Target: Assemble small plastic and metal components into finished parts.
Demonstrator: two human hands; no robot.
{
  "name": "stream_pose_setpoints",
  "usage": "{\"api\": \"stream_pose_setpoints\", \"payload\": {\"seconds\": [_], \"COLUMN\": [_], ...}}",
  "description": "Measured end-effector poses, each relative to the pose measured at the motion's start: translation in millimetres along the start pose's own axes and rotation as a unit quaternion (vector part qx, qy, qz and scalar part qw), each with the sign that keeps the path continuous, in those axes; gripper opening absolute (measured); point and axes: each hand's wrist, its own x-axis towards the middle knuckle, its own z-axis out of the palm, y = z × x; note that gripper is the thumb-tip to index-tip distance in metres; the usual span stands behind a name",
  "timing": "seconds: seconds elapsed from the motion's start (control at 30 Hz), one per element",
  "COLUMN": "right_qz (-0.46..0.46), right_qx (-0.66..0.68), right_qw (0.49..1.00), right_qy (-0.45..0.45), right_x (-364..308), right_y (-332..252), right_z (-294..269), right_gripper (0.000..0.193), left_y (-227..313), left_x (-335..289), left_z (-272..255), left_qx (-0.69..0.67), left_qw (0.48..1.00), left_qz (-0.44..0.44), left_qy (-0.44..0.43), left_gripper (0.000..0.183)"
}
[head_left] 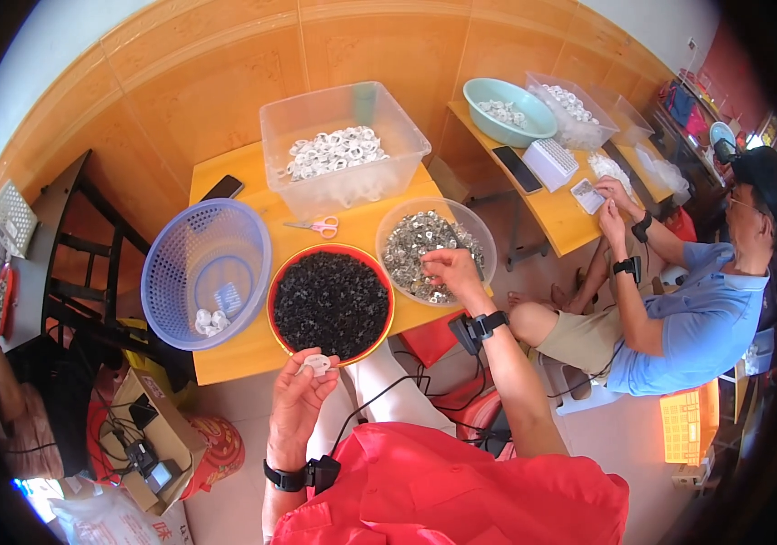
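One bluish basket (166, 263) at the left of the yellow table (225, 363), with a few white parts (211, 322) heaped toward its near side; beyond it, near the table's far edge, a dark phone (222, 188). Next to the right, on the far side, a clear rectangular bin (311, 191) with a pile of white rings (334, 153); just nearer than that bin, scissors (326, 227) with pinkish handles. Nearer again, a red bowl (272, 318) full of small black parts (329, 304).

At that bowl's near rim, the left hand (296, 400), with thumb and fingertips pinching a small flat white piece (316, 363), its longer axis seemingly running left to right.

To the right, a clear round bowl (490, 245) of loose metal pieces (416, 238). Over it, the right hand (457, 272), with fingers bent and tips drawn together low at the heap; impossible to tell whether gripping anything. Metal pieces right below and around the right fingertips, but far and to the right of the pinched white piece; right hand clearly nearer to them, left hand nearer to the black parts. Too small to read any single metal piece's long axis.

Farther right, on another table, a teal basin (498, 132) and a co-worker in a blue shirt (688, 309), with both hands at a small pale item (588, 193).
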Motion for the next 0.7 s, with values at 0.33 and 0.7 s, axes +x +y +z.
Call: {"api": "stream_pose_setpoints", "payload": {"seconds": [0.33, 0.7], "right_qz": [0.036, 0.059], "right_qx": [0.083, 0.172], "right_qw": [0.996, 0.983], "right_qy": [-0.013, -0.003], "right_x": [-3, -2], "right_y": [-5, -4], "right_z": [0, -2], "right_gripper": [0.016, 0.016], "left_y": [-2, -2], "left_x": [0, 1], "left_z": [-1, -1], "left_qx": [-0.006, -0.013], "left_qw": [1.0, 1.0], "left_qz": [-0.005, -0.012], "left_qy": [0.004, 0.004], "left_gripper": [0.032, 0.03]}}
